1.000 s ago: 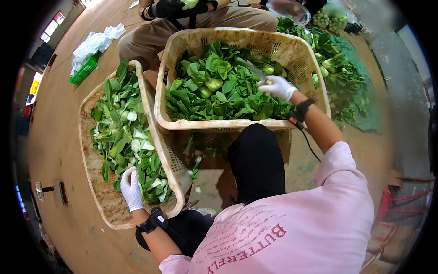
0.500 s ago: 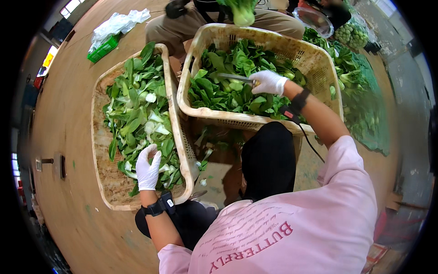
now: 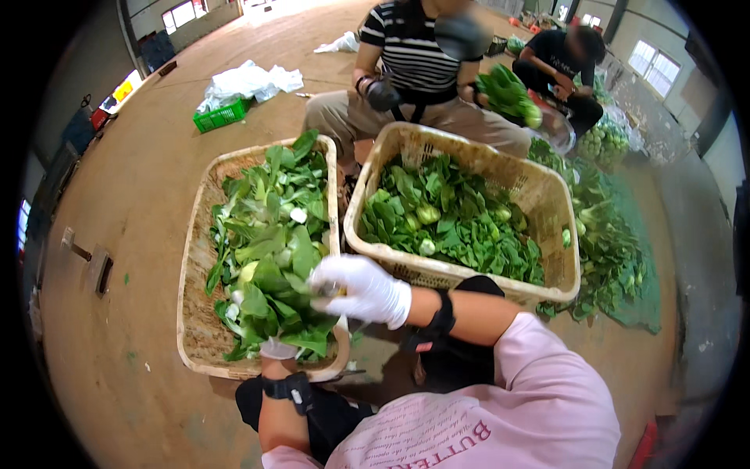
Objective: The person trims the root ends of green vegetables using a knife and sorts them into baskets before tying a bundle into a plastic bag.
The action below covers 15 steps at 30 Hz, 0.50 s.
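My right hand (image 3: 363, 291), in a white glove, is closed on a knife (image 3: 331, 289), blurred, at the right edge of the left plastic crate (image 3: 196, 258), against a leafy green bunch (image 3: 277, 285). My gloved left hand (image 3: 277, 349) is low in that crate beneath the bunch, its fingers hidden by leaves. Loose leaves and pale cut stems fill much of this crate. A second crate (image 3: 558, 270) to the right holds bok choy (image 3: 427, 215).
Two people (image 3: 414, 55) (image 3: 562, 66) sit beyond the crates; the nearer holds greens (image 3: 508, 94). More greens lie on green netting (image 3: 641, 297) at the right. A green basket (image 3: 219, 117) with white sheeting (image 3: 246, 82) sits back left. Red objects (image 3: 648, 445) stand lower right.
My right hand has moved left from over the right crate to the left one with the knife. A leafy bunch now covers my left hand. The view has tilted up, showing more of both people.
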{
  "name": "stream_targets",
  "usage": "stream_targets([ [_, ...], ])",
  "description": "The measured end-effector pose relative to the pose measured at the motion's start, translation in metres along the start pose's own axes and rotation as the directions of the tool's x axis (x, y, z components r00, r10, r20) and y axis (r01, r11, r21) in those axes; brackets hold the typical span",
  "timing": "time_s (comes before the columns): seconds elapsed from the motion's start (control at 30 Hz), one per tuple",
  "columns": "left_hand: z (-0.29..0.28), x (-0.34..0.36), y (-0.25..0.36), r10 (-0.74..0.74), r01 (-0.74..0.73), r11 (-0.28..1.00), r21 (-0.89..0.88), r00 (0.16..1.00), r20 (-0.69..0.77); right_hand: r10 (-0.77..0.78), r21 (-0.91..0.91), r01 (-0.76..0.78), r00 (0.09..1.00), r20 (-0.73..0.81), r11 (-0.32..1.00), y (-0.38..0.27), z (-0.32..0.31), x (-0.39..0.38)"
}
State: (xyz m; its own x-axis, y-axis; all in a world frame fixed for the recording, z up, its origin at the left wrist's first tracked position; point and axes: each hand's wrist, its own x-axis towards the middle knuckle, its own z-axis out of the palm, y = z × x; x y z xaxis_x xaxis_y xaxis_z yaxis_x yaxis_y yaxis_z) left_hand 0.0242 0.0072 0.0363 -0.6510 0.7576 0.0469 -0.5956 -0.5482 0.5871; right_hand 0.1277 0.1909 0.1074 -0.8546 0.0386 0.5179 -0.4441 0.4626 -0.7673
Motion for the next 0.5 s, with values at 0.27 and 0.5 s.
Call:
stream_targets([
  [0.27, -0.016, 0.003, 0.043, 0.358, -0.271, 0.934, 0.234, 0.715, -0.601, 0.534, 0.317, -0.471, 0.833, -0.147, 0.823, 0.068, 0.017, -0.006],
  [0.5, -0.014, 0.000, 0.024, 0.236, -0.031, 0.923, 0.385, 0.833, -0.500, 0.376, 0.119, -0.365, 0.922, -0.095, 0.924, 0.085, -0.002, -0.005],
])
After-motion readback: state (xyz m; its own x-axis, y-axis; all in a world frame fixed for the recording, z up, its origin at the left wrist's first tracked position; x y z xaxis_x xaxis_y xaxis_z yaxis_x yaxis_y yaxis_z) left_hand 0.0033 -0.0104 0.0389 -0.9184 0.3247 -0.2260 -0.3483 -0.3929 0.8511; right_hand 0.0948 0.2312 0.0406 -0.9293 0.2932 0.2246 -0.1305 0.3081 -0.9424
